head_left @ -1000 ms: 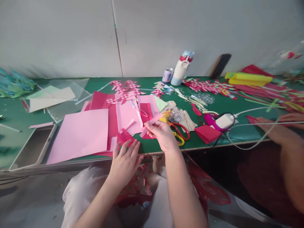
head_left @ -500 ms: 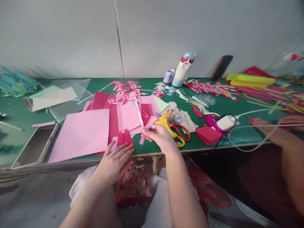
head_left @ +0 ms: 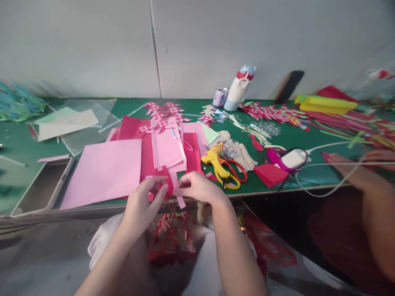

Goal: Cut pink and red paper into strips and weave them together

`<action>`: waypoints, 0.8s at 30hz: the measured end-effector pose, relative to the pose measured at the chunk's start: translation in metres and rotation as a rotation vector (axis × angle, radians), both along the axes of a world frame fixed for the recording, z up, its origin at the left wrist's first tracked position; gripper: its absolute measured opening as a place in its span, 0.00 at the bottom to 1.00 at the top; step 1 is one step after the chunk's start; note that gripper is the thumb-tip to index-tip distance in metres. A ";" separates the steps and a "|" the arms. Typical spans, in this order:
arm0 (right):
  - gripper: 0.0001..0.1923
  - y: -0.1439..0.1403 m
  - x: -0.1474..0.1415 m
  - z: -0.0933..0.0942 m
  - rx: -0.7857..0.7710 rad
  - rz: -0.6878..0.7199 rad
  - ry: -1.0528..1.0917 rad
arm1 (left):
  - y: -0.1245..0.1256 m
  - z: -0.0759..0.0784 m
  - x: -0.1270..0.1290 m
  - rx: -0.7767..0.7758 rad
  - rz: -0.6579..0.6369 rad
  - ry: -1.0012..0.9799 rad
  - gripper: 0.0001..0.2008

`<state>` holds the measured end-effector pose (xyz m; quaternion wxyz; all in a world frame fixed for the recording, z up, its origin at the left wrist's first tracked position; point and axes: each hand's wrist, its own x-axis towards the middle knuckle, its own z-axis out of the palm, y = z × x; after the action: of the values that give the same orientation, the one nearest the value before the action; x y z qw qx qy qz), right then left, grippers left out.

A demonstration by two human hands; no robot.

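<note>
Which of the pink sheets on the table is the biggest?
The light pink sheet lying flat left of the hands; it is far wider than the paler pink sheet behind them.

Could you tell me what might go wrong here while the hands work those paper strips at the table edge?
The red strips and pink strip held between left hand and right hand overhang the table edge, so one could drop among the scraps below. The yellow scissors lie close beside the right hand, easily knocked.
</note>
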<state>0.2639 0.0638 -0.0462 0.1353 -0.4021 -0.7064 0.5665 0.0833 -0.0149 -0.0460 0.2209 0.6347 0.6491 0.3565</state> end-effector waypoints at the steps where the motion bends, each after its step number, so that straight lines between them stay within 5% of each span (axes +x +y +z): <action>1: 0.14 -0.001 -0.001 0.001 0.003 0.020 -0.023 | 0.003 0.000 0.001 -0.048 0.007 -0.040 0.16; 14: 0.20 -0.002 -0.006 0.007 0.009 0.088 -0.055 | 0.009 0.006 -0.001 -0.129 0.061 -0.240 0.15; 24: 0.18 0.003 -0.002 -0.003 0.027 -0.042 0.099 | 0.000 0.004 -0.014 -0.113 0.138 -0.374 0.15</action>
<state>0.2620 0.0665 -0.0496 0.1875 -0.3866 -0.6978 0.5731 0.0693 -0.0150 -0.0419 0.3479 0.4982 0.6576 0.4453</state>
